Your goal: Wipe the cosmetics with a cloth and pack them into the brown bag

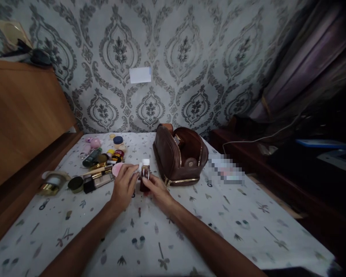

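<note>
And here we are at the table (103, 234): the bottle (145, 173) is standing upright near the middle, between the left hand (124, 184) and the right hand (158, 190). Just to its right and farther back, the bag (167, 157) is sitting, with a small item (178, 141) resting inside its opening. Over on the left, the cosmetics (98, 182) are lying in a cluster, one jar (118, 142) sitting at the back, another (75, 185) at the front, and a third (50, 187) out by the left edge. Beyond the bag's right side, a blurred item (226, 169) is lying on the tabletop. Behind it all, the wall (121, 50) is rising; the cabinet (25, 115) is standing left.
</note>
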A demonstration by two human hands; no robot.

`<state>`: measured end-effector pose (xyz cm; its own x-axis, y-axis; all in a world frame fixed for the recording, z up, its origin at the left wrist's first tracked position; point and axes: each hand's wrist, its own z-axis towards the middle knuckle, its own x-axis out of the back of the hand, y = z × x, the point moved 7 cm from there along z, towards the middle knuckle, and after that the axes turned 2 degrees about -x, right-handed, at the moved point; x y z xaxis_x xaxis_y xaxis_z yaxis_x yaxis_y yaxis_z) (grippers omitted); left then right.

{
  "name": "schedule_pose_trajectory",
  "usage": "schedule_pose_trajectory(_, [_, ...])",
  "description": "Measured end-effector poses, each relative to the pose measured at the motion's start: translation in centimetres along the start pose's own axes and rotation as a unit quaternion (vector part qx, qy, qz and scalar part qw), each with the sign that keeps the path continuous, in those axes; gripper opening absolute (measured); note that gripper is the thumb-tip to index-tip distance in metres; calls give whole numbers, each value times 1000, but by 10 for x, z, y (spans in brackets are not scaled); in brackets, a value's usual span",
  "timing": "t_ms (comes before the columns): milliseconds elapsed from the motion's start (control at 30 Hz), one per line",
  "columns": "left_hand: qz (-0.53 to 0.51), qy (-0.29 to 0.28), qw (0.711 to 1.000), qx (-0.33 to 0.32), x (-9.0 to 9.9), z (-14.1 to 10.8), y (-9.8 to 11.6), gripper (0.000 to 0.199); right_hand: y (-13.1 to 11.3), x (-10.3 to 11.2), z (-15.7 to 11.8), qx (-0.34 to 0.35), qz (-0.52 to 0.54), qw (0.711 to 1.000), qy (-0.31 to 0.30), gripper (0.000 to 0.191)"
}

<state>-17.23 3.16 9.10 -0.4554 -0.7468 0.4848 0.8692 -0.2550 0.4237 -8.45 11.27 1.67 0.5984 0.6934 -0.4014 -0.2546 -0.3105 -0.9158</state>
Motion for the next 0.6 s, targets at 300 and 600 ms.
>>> schedule_pose_trajectory(300, [-8, -18, 999, -31, 0, 0, 4, 29, -6, -5, -1, 40, -137, 989, -29, 52])
schedule_pose_trajectory(600, [-19, -48, 998, -46, -7, -5, 7, 36, 0, 20, 1, 42, -84, 992, 78, 58])
